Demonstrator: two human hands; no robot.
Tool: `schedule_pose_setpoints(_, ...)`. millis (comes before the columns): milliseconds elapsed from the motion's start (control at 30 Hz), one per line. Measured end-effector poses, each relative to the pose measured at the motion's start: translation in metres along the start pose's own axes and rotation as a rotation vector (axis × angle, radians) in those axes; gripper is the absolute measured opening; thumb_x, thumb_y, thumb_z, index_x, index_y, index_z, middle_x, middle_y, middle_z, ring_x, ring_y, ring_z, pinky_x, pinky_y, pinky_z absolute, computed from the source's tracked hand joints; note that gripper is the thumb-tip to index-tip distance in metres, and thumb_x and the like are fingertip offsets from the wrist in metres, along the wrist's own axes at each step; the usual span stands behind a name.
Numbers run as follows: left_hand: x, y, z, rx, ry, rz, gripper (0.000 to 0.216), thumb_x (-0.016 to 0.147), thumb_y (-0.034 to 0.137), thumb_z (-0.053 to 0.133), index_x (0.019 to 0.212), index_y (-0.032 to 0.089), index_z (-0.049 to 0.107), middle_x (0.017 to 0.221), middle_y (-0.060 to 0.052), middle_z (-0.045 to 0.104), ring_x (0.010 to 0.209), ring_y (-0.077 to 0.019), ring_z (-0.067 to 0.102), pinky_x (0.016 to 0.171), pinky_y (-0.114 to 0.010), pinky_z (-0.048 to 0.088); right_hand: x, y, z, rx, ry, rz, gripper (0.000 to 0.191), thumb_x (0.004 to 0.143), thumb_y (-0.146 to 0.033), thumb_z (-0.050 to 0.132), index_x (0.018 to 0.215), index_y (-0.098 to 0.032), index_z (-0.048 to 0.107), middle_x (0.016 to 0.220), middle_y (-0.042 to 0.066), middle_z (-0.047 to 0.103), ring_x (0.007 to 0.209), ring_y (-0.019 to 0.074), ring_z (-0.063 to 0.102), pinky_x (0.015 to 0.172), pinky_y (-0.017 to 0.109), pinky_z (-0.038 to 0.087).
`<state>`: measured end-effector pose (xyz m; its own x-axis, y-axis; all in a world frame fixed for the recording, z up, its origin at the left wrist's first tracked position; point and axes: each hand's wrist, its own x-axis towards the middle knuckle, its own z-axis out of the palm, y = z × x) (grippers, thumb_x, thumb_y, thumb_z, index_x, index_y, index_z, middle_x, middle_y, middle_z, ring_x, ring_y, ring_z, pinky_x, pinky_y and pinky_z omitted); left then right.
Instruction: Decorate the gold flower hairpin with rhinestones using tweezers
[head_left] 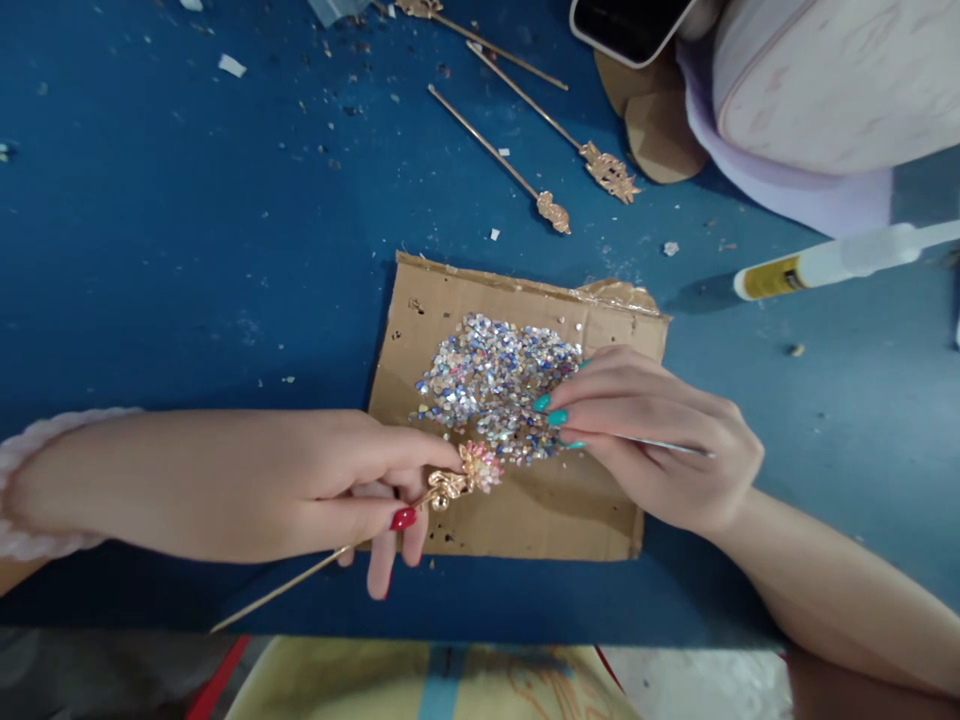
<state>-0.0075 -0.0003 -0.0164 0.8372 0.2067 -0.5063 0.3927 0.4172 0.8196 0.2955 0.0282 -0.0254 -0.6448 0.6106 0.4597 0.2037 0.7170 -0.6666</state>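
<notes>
bracelet (56, 425): one, pale and beaded, around the left wrist.
left hand (352, 480): thumb and forefinger closed on one hairpin (448, 488), the other fingers loosely curled beneath.
held hairpin: one, gold, slanting, its stem out to the lower left; its pink flower end sits over the cardboard, just beside the gems.
cardboard (570, 520): one flat piece on the blue table (187, 250), bearing one heap of gems.
gems (487, 365): silver, blue and a few pink, too many to count.
loose hairpins (553, 212): three, lying on the table beyond the cardboard.
phone (630, 25): one, dark-screened, at the top edge.
right hand (667, 440): fingers bunched together around one thin stick (694, 450), at the right side of the heap; the stick's tip is hidden.
brown pieces (664, 140): two, flat and round-edged, under the phone.
bottle (832, 262): one, white with a yellow label; cannot tell what is inside.
bag (847, 80): one, pale; contents hidden.
</notes>
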Motion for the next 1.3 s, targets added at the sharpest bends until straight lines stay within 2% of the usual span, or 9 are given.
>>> schedule_pose_setpoints(167,-0.002,0.001,-0.001,0.019,-0.019,-0.034,0.059,0.109,0.022,0.047,0.163,0.045,0.037,0.108,0.002,0.080,0.083,-0.0111,0.079,0.077,-0.016,0.058,-0.001,0.001,-0.001,0.004,0.007,0.001,0.010,0.093,-0.007,0.071,0.094,-0.017,0.073,0.089,0.008,0.082,0.081,0.0188,0.077,0.077,0.037,0.063)
schedule_pose_setpoints(300,-0.002,0.003,-0.002,0.091,-0.022,-0.028,0.059,0.108,0.022,0.048,0.162,0.045,0.040,0.107,0.002,0.081,0.088,-0.0130,0.080,0.082,-0.018,0.056,-0.001,0.001,0.000,0.011,-0.003,0.012,0.009,0.093,-0.007,0.071,0.093,-0.015,0.073,0.090,0.009,0.082,0.082,0.0185,0.077,0.078,0.036,0.062)
schedule_pose_setpoints(433,-0.001,0.010,-0.002,0.106,-0.008,-0.066,0.059,0.105,0.021,0.051,0.161,0.040,0.044,0.103,0.000,0.082,0.086,-0.0157,0.081,0.078,-0.019,0.056,-0.001,-0.001,0.000,0.013,0.009,0.029,0.004,0.095,-0.014,0.072,0.093,-0.017,0.073,0.088,0.008,0.082,0.082,0.0175,0.078,0.080,0.035,0.062)
schedule_pose_setpoints(567,-0.001,0.012,0.000,0.086,-0.017,-0.101,0.065,0.102,0.017,0.052,0.163,0.038,0.040,0.102,0.001,0.081,0.084,-0.0146,0.081,0.075,-0.017,0.055,-0.001,-0.002,-0.001,-0.002,-0.013,0.037,0.004,0.097,-0.019,0.072,0.093,-0.020,0.072,0.088,0.005,0.082,0.081,0.0173,0.079,0.079,0.035,0.063)
schedule_pose_setpoints(767,-0.003,0.007,0.001,0.036,-0.032,-0.069,0.063,0.103,0.017,0.052,0.158,0.046,0.041,0.106,0.004,0.079,0.086,-0.0131,0.081,0.076,-0.016,0.056,-0.001,0.001,0.000,0.004,0.017,0.009,0.004,0.097,-0.023,0.073,0.095,-0.019,0.073,0.092,0.007,0.081,0.084,0.0188,0.078,0.079,0.037,0.062)
schedule_pose_setpoints(900,-0.001,0.008,-0.001,-0.041,-0.056,-0.097,0.067,0.102,0.016,0.052,0.161,0.044,0.036,0.104,0.002,0.079,0.085,-0.0157,0.082,0.074,-0.019,0.057,-0.003,0.002,-0.001,-0.082,0.052,0.033,0.010,0.099,-0.025,0.070,0.093,-0.019,0.076,0.102,0.009,0.078,0.084,0.0164,0.075,0.075,0.032,0.062)
schedule_pose_setpoints(1000,0.000,0.009,-0.003,-0.141,-0.068,-0.118,0.071,0.099,0.015,0.056,0.162,0.040,0.033,0.104,0.000,0.079,0.083,-0.0184,0.083,0.072,-0.021,0.058,-0.004,0.003,-0.001,-0.067,0.091,0.029,0.010,0.099,-0.027,0.070,0.094,-0.021,0.076,0.088,0.006,0.077,0.077,0.0159,0.073,0.072,0.032,0.061)
schedule_pose_setpoints(1100,-0.001,0.009,-0.005,-0.235,-0.070,-0.109,0.074,0.098,0.015,0.060,0.161,0.041,0.030,0.100,0.002,0.077,0.082,-0.0184,0.083,0.072,-0.020,0.059,-0.006,0.005,0.001,0.005,0.097,0.048,0.010,0.100,-0.027,0.069,0.096,-0.021,0.075,0.075,0.003,0.075,0.068,0.0155,0.069,0.067,0.034,0.060)
schedule_pose_setpoints(1300,0.000,0.006,-0.006,-0.350,-0.054,-0.069,0.069,0.102,0.032,0.066,0.160,0.038,0.029,0.093,0.002,0.076,0.076,-0.0175,0.082,0.067,-0.020,0.059,-0.008,0.004,0.001,-0.014,0.092,0.088,0.003,0.095,-0.018,0.074,0.098,-0.018,0.075,0.081,0.005,0.078,0.074,0.0154,0.072,0.069,0.030,0.062)
